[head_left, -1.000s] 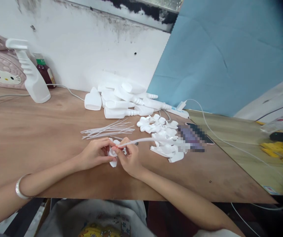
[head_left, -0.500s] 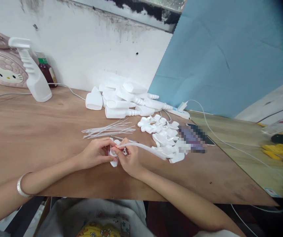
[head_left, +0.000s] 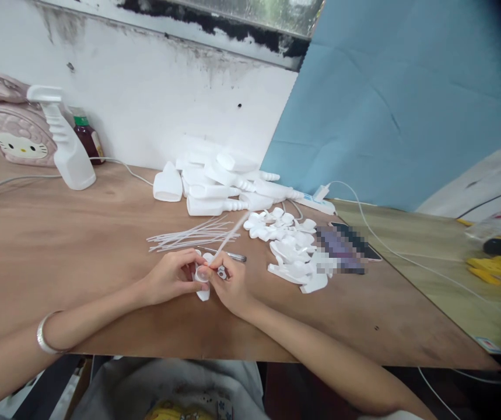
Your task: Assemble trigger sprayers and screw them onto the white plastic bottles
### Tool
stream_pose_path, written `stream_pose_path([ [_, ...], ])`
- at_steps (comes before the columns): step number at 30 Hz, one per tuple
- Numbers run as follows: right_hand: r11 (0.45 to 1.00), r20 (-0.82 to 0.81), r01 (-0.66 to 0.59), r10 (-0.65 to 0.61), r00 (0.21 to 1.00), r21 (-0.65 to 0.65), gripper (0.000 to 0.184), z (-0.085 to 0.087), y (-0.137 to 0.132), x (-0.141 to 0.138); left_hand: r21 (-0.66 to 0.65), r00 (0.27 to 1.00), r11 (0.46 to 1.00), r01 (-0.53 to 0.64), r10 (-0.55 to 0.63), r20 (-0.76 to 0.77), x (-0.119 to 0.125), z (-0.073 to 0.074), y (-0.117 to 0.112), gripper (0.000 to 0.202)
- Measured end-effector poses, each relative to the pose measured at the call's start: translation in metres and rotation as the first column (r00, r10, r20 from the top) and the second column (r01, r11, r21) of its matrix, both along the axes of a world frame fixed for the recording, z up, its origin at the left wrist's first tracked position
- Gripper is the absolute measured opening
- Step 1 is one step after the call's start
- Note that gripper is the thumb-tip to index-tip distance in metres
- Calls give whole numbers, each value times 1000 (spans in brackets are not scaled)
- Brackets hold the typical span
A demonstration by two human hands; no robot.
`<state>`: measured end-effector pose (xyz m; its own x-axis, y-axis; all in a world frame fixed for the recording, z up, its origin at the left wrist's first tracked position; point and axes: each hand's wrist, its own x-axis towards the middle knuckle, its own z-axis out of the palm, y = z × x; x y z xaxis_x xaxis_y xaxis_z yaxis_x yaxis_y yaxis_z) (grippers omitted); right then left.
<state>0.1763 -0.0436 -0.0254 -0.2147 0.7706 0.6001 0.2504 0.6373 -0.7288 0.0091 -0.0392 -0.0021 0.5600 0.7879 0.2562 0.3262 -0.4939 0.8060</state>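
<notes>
My left hand (head_left: 169, 276) pinches a small white plastic sprayer head (head_left: 202, 279) just above the wooden table (head_left: 58, 245). My right hand (head_left: 228, 286) meets it from the right, fingers closed on a thin clear dip tube (head_left: 231, 232) that slants up and away from the head. A loose bundle of the same tubes (head_left: 189, 234) lies just beyond my hands. A heap of white sprayer heads (head_left: 291, 245) sits to the right of them, and white bottles (head_left: 215, 186) are stacked behind.
A white spray bottle (head_left: 64, 146), a pink cat-face case (head_left: 16, 137) and a dark bottle (head_left: 87, 137) stand at the back left by the wall. A phone (head_left: 344, 245), a power strip (head_left: 315, 201) and white cables lie at the right. A metal tool (head_left: 233, 255) lies near my hands.
The tube in my right hand has swung from pointing right over the heap of heads to pointing up and away toward the bottles. Both hands stay together at the same spot.
</notes>
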Motion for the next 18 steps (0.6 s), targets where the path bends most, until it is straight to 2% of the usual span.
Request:
stream_pose_path([
  [4,998,35,-61,60,998,24,9,8,-4,6,-105,992,993,-61,72,103,1,2,2,31],
  [8,983,69,-172,168,983,69,45,14,-7,9,-334,910,939,-85,209,357,-3,8,7,28],
  [10,973,110,-212,202,973,92,57,14,-6,8,-390,869,919,-66,245,430,-4,9,8,28],
  [14,980,139,-165,150,979,109,67,8,-2,5,-360,898,933,-23,177,402,-5,7,7,31],
  [18,988,137,-134,122,983,79,52,5,-4,6,-238,940,970,-47,123,317,-9,10,15,31],
])
